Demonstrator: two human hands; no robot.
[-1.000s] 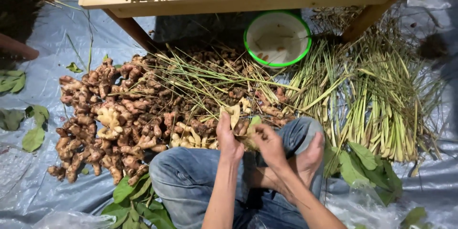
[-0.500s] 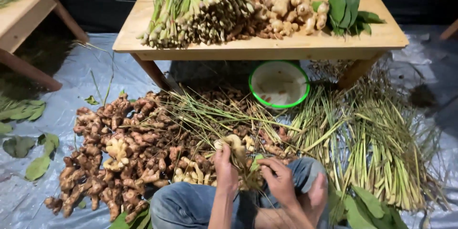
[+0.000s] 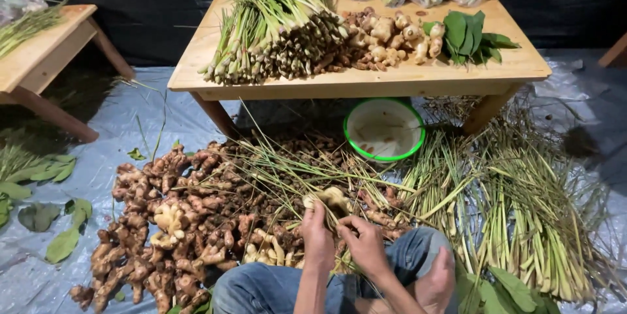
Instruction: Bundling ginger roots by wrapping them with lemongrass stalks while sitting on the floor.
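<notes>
Above the lap, both hands — left hand [image 3: 318,235], right hand [image 3: 366,243] — still clasp the pale root [image 3: 332,199], now lifted.

Lighting is bright and even from above, warm on the wooden table [image 3: 366,82]. The backdrop behind it is near black. Deep shadow lies under the table and at the frame's left edge. Mild glare marks the grey plastic sheet [image 3: 130,124]. Focus is sharp centrally; slight wide-angle distortion bends the edges.
</notes>
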